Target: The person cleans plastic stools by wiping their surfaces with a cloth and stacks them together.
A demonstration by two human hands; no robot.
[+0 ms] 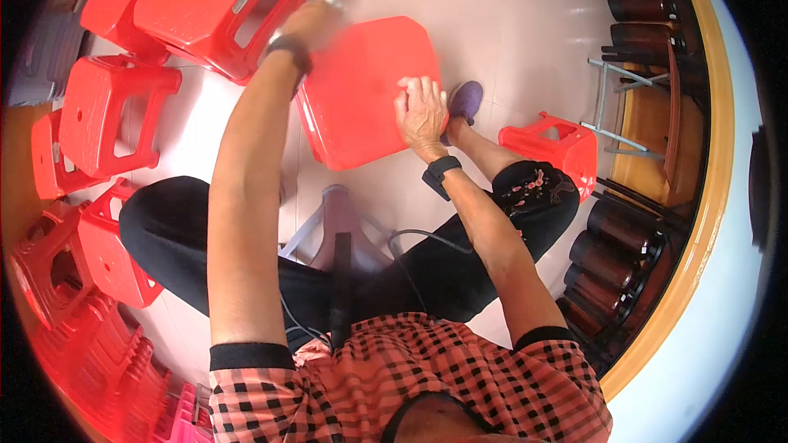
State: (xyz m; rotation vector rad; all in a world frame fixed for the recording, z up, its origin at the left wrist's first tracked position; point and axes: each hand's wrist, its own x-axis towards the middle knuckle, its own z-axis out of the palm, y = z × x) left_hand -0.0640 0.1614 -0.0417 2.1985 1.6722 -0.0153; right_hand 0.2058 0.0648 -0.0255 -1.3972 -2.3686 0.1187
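A red plastic stool [365, 94], its square seat with cut corners facing me, stands in front of my knees. My right hand [423, 115] lies on the right part of the seat, fingers stretched out and resting on the surface. My left hand [310, 23] is at the far left corner of the stool, blurred by motion. Its fingers look curled, and a small whitish bit [335, 2] shows at them, too smeared to name. Whether this hand touches the seat cannot be made out.
Several red stools [205, 0] stand along the left, with stacked ones [98, 361] at lower left. Another red stool [558, 148] is beside my right knee. Dark brown cylinders [607, 254] and a folding metal frame [620, 107] line the right wall. A grey stand [336, 221] is between my legs.
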